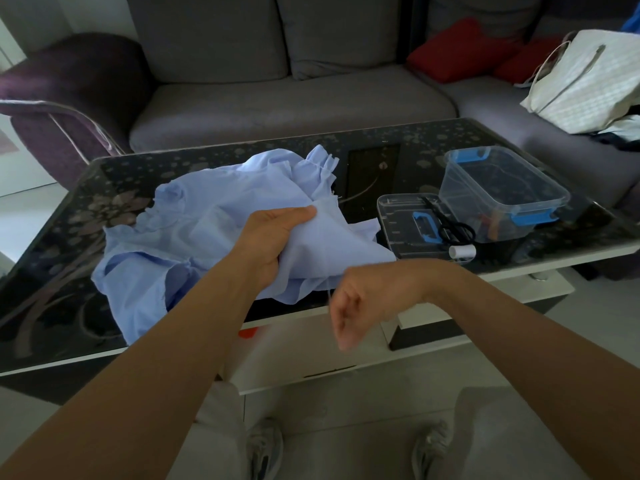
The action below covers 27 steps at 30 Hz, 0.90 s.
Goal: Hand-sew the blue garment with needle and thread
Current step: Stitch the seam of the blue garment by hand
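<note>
The left hand (273,237) grips a raised fold of the blue garment (194,216), which lies bunched on the worktop (52,271). The blurred right hand (349,306) has curled fingers, apparently pinching the thread (329,289) just below the cloth. Pull it gently with the fold held taut, so the stitch doesn't pucker.

Left hand (273,237) tight on blue garment (156,244); right hand (349,306) blurred, fingers perhaps curled.

One each: blue garment (194,230), thread (328,292), box (502,188), lid (398,220), spool (462,251), pair of scissors (453,231).
</note>
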Motion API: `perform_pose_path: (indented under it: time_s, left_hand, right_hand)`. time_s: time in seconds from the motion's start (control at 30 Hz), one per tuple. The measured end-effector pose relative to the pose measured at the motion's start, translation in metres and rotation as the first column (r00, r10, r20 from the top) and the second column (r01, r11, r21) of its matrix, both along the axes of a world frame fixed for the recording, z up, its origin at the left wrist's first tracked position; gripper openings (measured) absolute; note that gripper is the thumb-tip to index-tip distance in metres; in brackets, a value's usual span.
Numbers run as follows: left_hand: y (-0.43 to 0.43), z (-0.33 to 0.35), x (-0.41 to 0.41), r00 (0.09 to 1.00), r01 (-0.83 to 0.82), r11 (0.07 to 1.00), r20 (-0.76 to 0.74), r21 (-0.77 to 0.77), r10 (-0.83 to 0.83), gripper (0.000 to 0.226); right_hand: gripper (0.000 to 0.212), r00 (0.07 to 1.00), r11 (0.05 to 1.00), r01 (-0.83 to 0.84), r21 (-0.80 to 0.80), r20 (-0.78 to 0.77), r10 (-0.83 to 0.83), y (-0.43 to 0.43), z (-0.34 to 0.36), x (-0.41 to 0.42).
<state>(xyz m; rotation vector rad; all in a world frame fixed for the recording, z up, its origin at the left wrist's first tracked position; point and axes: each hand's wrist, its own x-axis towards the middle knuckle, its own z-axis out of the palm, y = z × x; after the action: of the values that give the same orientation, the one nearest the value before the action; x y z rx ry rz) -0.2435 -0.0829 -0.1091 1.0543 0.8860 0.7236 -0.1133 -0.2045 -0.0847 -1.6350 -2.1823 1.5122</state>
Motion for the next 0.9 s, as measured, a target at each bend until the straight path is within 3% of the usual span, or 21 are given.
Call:
perform_pose_path:
  time_s: [0.07, 0.17, 0.23, 0.3, 0.33, 0.4, 0.5, 0.6, 0.67, 0.73, 0.83, 0.9]
  left_hand:
    - [-0.001, 0.000, 0.000, 1.000, -0.009, 1.000, -0.006, 0.022, 0.009, 0.037]
    - [-0.003, 0.000, 0.001, 1.000, 0.012, 1.000, 0.003, 0.014, -0.012, 0.034]
    - [-0.004, 0.000, -0.001, 0.999, 0.041, 0.999, 0.033, -0.003, -0.041, 0.053]
    - [-0.005, -0.001, 0.000, 0.998, 0.050, 0.999, 0.033, 0.016, -0.050, 0.073]
    - [-0.005, -0.001, 0.000, 0.998, 0.056, 0.998, 0.027, 0.036, -0.057, 0.072]
    - [-0.006, -0.001, 0.001, 0.996, 0.088, 0.995, 0.003, 0.055, -0.088, 0.059]
    - [-0.007, 0.001, 0.003, 0.991, 0.130, 0.990, -0.030, 0.046, -0.129, 0.023]
    - [-0.009, 0.003, 0.004, 0.992, 0.117, 0.993, -0.049, 0.033, -0.116, 0.023]
    - [-0.010, 0.005, 0.004, 0.995, 0.098, 0.995, -0.036, 0.024, -0.097, 0.027]
    - [-0.010, 0.004, 0.002, 0.994, 0.112, 0.994, -0.017, 0.019, -0.112, 0.048]
    - [-0.009, 0.005, -0.001, 0.992, 0.123, 0.992, 0.037, -0.030, -0.122, 0.049]
    - [-0.009, 0.005, -0.001, 0.994, 0.104, 0.993, 0.035, -0.049, -0.102, 0.056]
  right_hand:
    - [0.006, 0.998, 0.999, -0.010, -0.053, 0.057, 0.013, 0.000, -0.006, 0.003]
    - [0.011, 0.969, 0.957, 0.244, 0.154, -0.068, -0.236, 0.005, -0.006, 0.015]
    - [0.003, 0.865, 0.805, 0.501, 0.318, -0.218, -0.452, 0.010, -0.005, 0.020]
    - [0.013, 0.743, 0.600, 0.668, 0.441, -0.352, -0.569, 0.016, -0.007, 0.019]
    - [0.016, 0.701, 0.518, 0.709, 0.479, -0.403, -0.588, 0.018, -0.009, 0.017]
    - [0.017, 0.652, 0.410, 0.751, 0.518, -0.481, -0.586, 0.022, -0.012, 0.012]
    - [0.018, 0.643, 0.368, 0.753, 0.546, -0.492, -0.587, 0.026, -0.017, 0.006]
    - [0.016, 0.655, 0.322, 0.725, 0.608, -0.466, -0.594, 0.029, -0.023, 0.004]
    - [0.013, 0.664, 0.326, 0.719, 0.614, -0.466, -0.585, 0.031, -0.026, 0.005]
    - [0.011, 0.705, 0.389, 0.692, 0.608, -0.452, -0.547, 0.029, -0.023, 0.006]
    - [0.008, 0.838, 0.639, 0.545, 0.542, -0.374, -0.397, 0.019, -0.014, 0.007]
    - [0.007, 0.915, 0.833, 0.380, 0.402, -0.293, -0.276, 0.012, -0.011, 0.006]
